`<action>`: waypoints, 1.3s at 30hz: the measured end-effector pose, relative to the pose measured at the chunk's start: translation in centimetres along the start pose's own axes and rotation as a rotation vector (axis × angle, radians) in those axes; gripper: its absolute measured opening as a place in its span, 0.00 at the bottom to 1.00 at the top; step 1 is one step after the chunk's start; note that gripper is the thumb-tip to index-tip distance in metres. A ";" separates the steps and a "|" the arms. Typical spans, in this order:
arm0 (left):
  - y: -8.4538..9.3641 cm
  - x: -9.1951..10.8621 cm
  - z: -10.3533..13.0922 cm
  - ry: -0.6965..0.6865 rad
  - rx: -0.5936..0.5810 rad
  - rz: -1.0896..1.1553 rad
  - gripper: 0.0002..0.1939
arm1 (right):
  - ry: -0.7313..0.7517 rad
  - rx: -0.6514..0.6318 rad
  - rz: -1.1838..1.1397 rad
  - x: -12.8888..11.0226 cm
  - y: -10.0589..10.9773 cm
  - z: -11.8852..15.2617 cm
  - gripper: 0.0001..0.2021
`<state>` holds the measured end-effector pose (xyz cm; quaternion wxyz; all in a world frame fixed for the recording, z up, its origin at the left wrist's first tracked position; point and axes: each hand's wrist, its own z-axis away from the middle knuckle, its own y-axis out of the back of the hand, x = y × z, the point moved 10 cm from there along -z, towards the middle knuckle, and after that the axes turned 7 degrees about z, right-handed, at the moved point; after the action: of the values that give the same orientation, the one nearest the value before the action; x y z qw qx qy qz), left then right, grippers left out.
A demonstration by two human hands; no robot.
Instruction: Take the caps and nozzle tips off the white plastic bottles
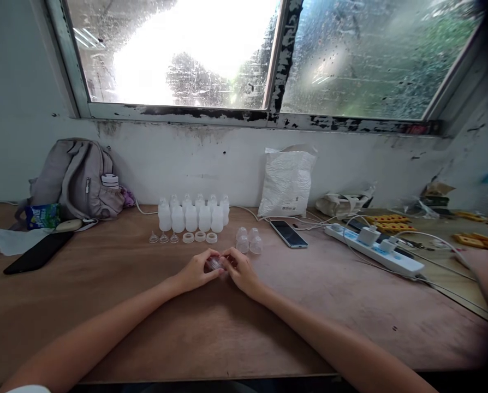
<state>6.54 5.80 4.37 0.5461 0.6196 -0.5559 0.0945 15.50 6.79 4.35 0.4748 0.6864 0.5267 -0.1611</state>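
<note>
My left hand (198, 270) and my right hand (240, 271) meet over the middle of the desk. Between their fingertips is a small clear plastic piece (214, 264), partly covered, so its exact kind does not show. Behind my hands several white baby bottles (191, 219) stand upright in two rows. In front of them lie clear bottle teats (164, 238) at the left and white collar rings (200, 237) to their right. A group of clear bottle caps (249, 241) sits just beyond my right hand.
A phone (289, 234), a white packet (288, 181) and a power strip (375, 249) with cables lie to the right. On the left are a backpack (78, 177) and a black phone (38, 252). Another person's blurred arm (483, 275) shows at the right edge.
</note>
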 end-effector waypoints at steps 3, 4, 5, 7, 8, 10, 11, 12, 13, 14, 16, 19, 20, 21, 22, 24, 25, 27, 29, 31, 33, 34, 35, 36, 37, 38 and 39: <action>-0.5 -1.1 -0.6 0.093 0.086 0.058 0.16 | -0.200 0.013 -0.275 2.6 -0.4 0.1 0.11; -0.6 -1.4 -0.8 0.111 0.116 0.060 0.16 | -0.260 0.025 -0.357 3.4 -0.6 0.1 0.12; -0.6 -1.6 -1.1 0.126 0.139 0.060 0.15 | -0.310 0.042 -0.421 4.2 -0.6 0.1 0.12; -0.8 -1.9 -1.4 0.150 0.170 0.074 0.15 | -0.374 0.069 -0.502 5.2 -0.5 0.0 0.13; -0.9 -2.0 -1.5 0.161 0.180 0.089 0.15 | -0.389 0.072 -0.524 5.5 -0.4 0.0 0.13; -0.8 -2.0 -1.5 0.173 0.195 0.124 0.16 | -0.390 0.061 -0.545 5.4 -0.2 -0.2 0.12; -0.8 -1.9 -1.5 0.175 0.203 0.145 0.16 | -0.381 0.054 -0.549 5.2 -0.1 -0.3 0.12; -0.7 -1.8 -1.4 0.177 0.209 0.168 0.17 | -0.372 0.051 -0.552 5.0 0.0 -0.4 0.12; -0.6 -1.7 -1.3 0.181 0.211 0.195 0.17 | -0.365 0.050 -0.555 4.7 0.2 -0.5 0.12; -0.6 -1.8 -1.2 0.186 0.211 0.225 0.17 | -0.362 0.050 -0.559 4.5 0.3 -0.6 0.12; -0.8 -2.0 -1.1 0.203 0.204 0.284 0.17 | -0.363 0.051 -0.568 4.2 0.4 -0.7 0.13; -1.6 -2.9 -1.0 0.254 0.183 0.367 0.18 | -0.365 0.066 -0.574 4.1 0.6 -0.8 0.13; -1.8 -3.2 -0.9 0.271 0.178 0.398 0.18 | -0.367 0.070 -0.575 4.2 0.7 -0.8 0.12; -2.1 -3.4 -0.8 0.283 0.174 0.433 0.19 | -0.374 0.064 -0.575 4.3 0.7 -0.7 0.12; -2.2 -3.5 -0.8 0.290 0.174 0.471 0.19 | -0.387 0.044 -0.574 4.4 0.5 -0.7 0.12; -2.3 -3.7 -0.6 0.300 0.190 0.554 0.19 | -0.420 -0.015 -0.570 4.6 0.0 -0.5 0.12; -2.3 -3.8 -0.5 0.308 0.203 0.597 0.20 | -0.434 -0.038 -0.565 4.5 -0.2 -0.3 0.13; -2.2 -4.1 -0.3 0.335 0.227 0.683 0.21 | -0.438 -0.062 -0.547 4.2 -0.4 0.0 0.16; -2.1 -4.3 -0.1 0.356 0.241 0.750 0.21 | -0.384 -0.074 -0.483 3.4 -0.4 0.2 0.20; -2.2 -4.4 0.0 0.367 0.244 0.779 0.20 | -0.270 -0.101 -0.346 2.1 -0.5 0.2 0.23; -2.2 -4.5 0.0 0.372 0.245 0.771 0.20 | -0.153 -0.110 -0.184 1.1 -0.5 0.3 0.20; -2.2 -4.4 0.0 0.370 0.246 0.759 0.19 | -0.116 -0.105 -0.116 0.9 -0.5 0.3 0.17; -2.2 -4.4 0.0 0.364 0.245 0.742 0.19 | -0.093 -0.097 -0.062 0.8 -0.4 0.3 0.14; -2.2 -4.3 0.0 0.356 0.243 0.719 0.18 | -0.078 -0.088 -0.022 0.9 -0.4 0.2 0.12; -2.2 -4.2 0.0 0.347 0.239 0.692 0.18 | -0.064 -0.078 0.012 0.9 -0.2 0.1 0.11; -2.2 -4.1 0.0 0.340 0.236 0.662 0.17 | -0.044 -0.069 0.050 0.8 -0.1 0.0 0.11; -2.1 -4.1 0.0 0.335 0.235 0.631 0.16 | -0.019 -0.060 0.094 0.6 0.0 0.0 0.10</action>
<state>6.75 7.72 0.22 0.4987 0.4520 -0.6077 0.4215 15.71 7.14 3.96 0.5073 0.6942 0.4939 -0.1295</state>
